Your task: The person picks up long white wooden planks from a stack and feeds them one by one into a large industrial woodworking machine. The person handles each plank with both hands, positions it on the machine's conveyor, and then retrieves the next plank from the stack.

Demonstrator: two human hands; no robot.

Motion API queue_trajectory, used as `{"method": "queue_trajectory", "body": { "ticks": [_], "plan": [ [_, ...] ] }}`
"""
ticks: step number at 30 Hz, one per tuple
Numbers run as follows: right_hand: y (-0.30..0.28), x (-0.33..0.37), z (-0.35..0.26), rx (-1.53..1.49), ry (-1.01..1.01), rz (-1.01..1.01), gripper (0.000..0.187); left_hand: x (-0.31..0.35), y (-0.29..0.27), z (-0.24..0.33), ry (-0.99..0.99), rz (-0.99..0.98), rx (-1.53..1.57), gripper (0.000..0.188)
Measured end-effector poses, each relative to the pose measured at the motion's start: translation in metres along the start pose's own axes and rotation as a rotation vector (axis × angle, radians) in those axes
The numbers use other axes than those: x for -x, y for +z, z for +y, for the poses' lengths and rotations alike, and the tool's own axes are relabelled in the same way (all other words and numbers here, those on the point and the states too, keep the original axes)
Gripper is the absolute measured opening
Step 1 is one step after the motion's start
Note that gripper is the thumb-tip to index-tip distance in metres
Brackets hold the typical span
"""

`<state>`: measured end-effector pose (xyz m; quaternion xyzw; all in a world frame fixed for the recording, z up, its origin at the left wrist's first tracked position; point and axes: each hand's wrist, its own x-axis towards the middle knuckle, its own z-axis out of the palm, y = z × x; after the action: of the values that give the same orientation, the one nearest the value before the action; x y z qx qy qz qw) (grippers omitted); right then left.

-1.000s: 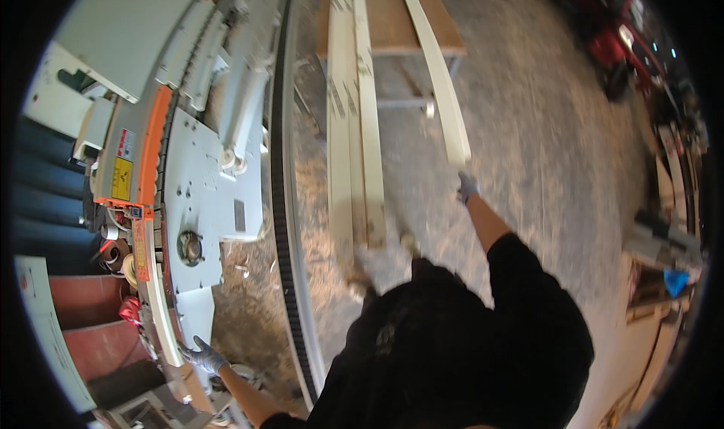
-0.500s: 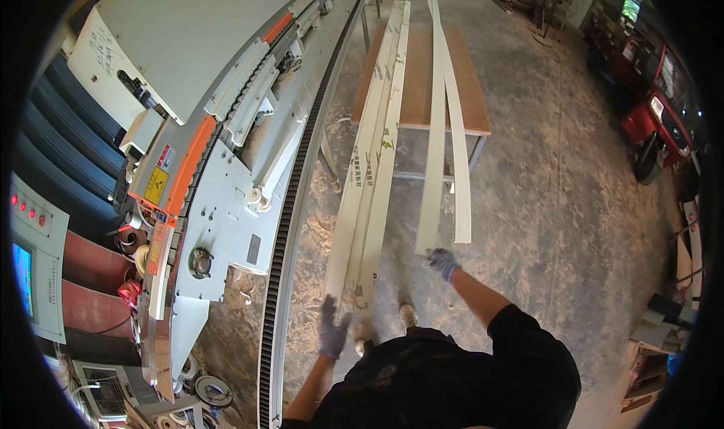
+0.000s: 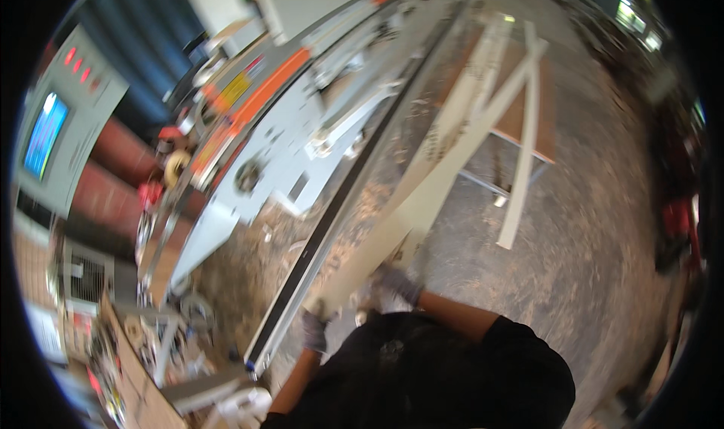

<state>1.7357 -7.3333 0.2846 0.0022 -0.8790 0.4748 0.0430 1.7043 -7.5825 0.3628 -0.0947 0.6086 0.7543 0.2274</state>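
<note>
A long pale board (image 3: 430, 184) slants from the near end by my body to the far right, lying across other boards. My left hand (image 3: 314, 329), in a grey glove, grips its near end corner. The gloved right hand (image 3: 397, 286) is at the board's right edge, a little farther up, closed on it though blurred. Beneath and beside it rest long pale boards (image 3: 452, 116) with dark print. A narrow curved strip (image 3: 522, 165) lies to the right, crossing under the held board's far end.
A brown-topped table (image 3: 544, 131) on a metal frame bears the boards. Left of them runs a long machine (image 3: 260, 161) with orange trim and a dark track (image 3: 332, 218). A control panel (image 3: 72, 120) with a lit screen stands far left. Wood dust covers the floor (image 3: 603, 225).
The board's near end has swung left across the others, with my right hand moving left alongside. My left hand has taken hold of its end. The view has turned and blurred.
</note>
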Motion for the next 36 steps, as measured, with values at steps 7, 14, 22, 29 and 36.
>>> {"method": "queue_trajectory", "body": {
  "ticks": [7, 14, 22, 29, 36],
  "plan": [
    [-0.195, -0.064, 0.13, -1.493, 0.485, 0.645, 0.059, 0.089, -0.221, 0.079, 0.124, 0.546, 0.175, 0.033],
    [-0.119, -0.068, 0.113, -1.53, 0.711, 0.53, 0.056, 0.068, -0.311, 0.074, 0.324, 0.937, 0.742, 0.044],
    [-0.083, -0.004, 0.093, -1.74, 0.451, 0.391, 0.06, 0.028, -0.314, 0.09, 0.507, 0.889, 0.589, 0.074],
    [-0.126, 0.051, 0.097, -1.673, 0.863, 0.863, 0.057, -0.034, -0.406, 0.142, 0.492, 0.931, 0.448, 0.067],
    [-0.127, 0.159, 0.038, -1.692, 0.874, 1.064, 0.05, -0.125, -0.377, 0.175, 0.437, 0.795, 0.463, 0.056]
  ]
}}
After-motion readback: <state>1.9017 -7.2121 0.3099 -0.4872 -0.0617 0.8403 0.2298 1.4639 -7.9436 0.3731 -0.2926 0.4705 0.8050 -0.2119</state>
